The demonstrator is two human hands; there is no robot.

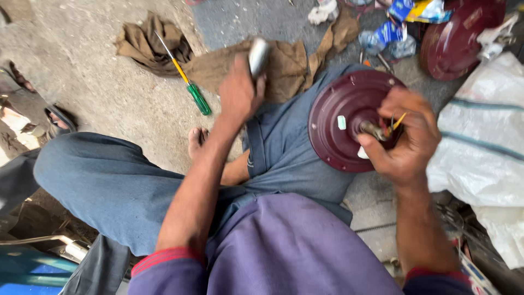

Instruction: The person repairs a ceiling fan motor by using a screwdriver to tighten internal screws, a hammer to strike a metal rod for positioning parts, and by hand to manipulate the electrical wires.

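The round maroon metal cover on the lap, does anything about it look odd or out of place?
The round maroon metal cover lies tilted on the knee. Loose coloured wires stick out beside its central shaft, where the right hand grips. A small white patch marks its face. No damage is visible.

Glossy maroon metal cover (338,104), brown cloth (284,65), rough concrete floor (93,82).

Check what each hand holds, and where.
Left hand grips a blurred silvery metal tool by its lower end. Right hand grips the centre shaft of the round maroon metal cover.
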